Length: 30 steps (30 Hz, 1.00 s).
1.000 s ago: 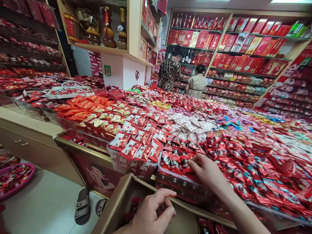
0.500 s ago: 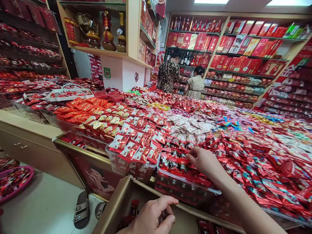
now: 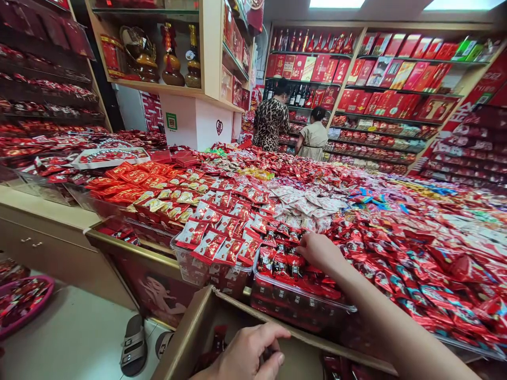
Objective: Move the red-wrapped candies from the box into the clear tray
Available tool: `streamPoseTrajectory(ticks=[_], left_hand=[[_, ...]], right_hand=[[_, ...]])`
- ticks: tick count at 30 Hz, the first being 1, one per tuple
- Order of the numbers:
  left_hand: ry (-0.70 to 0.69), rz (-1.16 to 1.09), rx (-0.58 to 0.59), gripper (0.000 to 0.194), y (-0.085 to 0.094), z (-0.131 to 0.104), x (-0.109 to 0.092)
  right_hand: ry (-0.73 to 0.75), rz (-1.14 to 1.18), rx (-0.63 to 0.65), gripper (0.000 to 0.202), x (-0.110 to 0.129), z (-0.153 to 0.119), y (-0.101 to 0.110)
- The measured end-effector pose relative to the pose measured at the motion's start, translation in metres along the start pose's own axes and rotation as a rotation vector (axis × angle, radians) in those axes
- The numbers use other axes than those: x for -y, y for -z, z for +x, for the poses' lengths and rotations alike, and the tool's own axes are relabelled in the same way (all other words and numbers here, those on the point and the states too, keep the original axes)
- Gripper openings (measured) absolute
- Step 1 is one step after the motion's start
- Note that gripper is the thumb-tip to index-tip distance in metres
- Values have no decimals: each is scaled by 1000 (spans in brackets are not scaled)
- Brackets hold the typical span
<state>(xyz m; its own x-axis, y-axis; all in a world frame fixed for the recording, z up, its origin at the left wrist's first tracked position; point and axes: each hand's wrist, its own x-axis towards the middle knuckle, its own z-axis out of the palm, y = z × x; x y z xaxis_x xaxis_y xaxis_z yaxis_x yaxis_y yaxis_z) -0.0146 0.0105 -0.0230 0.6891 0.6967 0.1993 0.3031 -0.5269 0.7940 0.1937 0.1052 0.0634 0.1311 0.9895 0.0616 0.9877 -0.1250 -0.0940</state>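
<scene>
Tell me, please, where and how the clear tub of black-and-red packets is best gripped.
The clear tub is probably best gripped by its front rim, from the near side: that lip juts outward, while another tub crowds its left.

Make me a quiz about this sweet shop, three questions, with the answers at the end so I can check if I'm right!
1. True or false: the left hand is over the cardboard box.
2. Where is the right hand?
A) On a sandal
B) At the wrapped sweets
C) On a bottle
3. How many people stand near the far shelves?

Key: 1. True. 2. B. 3. Two.
</scene>
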Motion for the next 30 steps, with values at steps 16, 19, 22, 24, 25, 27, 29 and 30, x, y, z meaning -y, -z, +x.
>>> streamPoseTrajectory(ticks=[16, 19, 22, 24, 25, 27, 29, 30], left_hand=[[-21, 133, 142, 32, 0, -1, 4], [-30, 139, 157, 32, -1, -2, 5], [-43, 172, 185, 30, -1, -1, 6], [-50, 193, 207, 28, -1, -1, 6], [-52, 201, 215, 28, -1, -1, 6], [-55, 214, 217, 26, 0, -1, 4], [-56, 227, 214, 25, 0, -1, 4], [-58, 235, 215, 25, 0, -2, 3]], right_hand=[[168, 89, 14, 16, 0, -19, -8], [162, 90, 10, 16, -1, -18, -11], [150, 90, 6, 14, -1, -17, -12], [142, 92, 4, 14, -2, -16, -13], [138, 94, 5, 13, -2, -16, -14], [131, 100, 6, 12, -2, -14, -17], [128, 108, 8, 11, -2, -12, -19], [128, 112, 7, 11, -2, -11, -18]])
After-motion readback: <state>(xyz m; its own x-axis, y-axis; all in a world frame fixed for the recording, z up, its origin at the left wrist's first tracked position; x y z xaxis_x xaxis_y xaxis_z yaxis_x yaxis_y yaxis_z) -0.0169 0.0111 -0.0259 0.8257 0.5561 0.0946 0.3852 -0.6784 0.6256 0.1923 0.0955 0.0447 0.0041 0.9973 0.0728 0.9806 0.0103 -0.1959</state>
